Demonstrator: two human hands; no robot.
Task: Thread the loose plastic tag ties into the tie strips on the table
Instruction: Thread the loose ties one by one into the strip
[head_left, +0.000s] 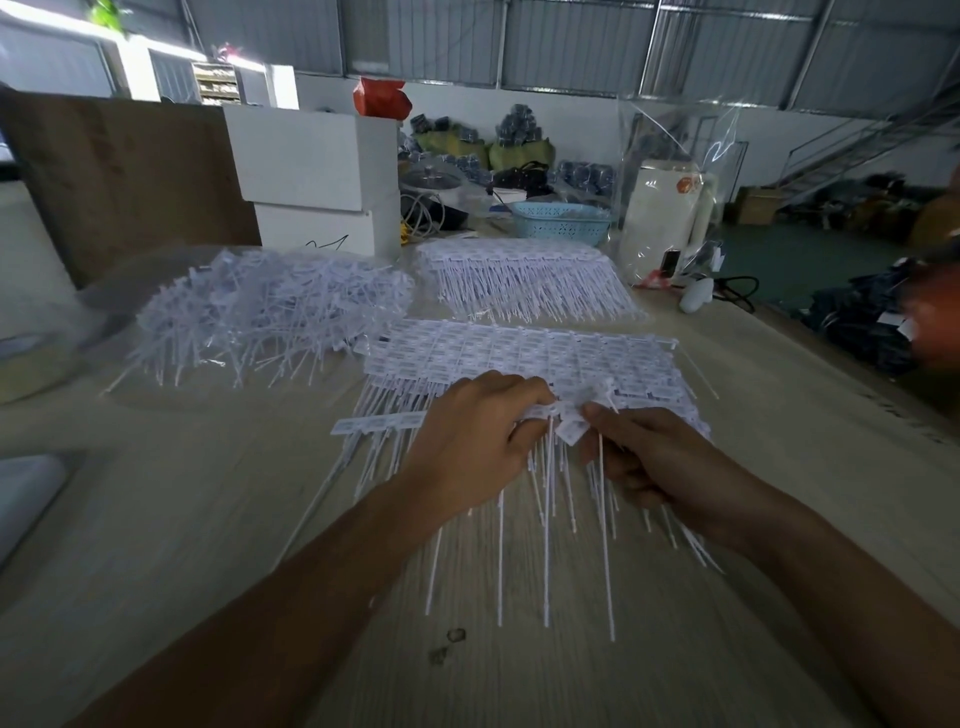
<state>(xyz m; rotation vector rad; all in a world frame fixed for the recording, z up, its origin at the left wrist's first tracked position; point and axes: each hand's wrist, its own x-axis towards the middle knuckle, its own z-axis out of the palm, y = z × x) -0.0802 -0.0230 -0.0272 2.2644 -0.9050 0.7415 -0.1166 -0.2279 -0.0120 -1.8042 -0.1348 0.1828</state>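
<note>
threading a loose tie into a strip

the left hand (467, 447) is gripping the tie strip (384, 423) near the table's (208, 519) middle, likely steadying it, while the right hand (639, 457) is pinching a loose tag tie (571, 428) against it.

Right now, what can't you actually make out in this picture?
- Head view: print on the tie strips, too small and blurred.
- Where the loose tie enters the strip, covered by the left hand and right hand.
- Orange shape at the right edge, blurred and cut off.
</note>
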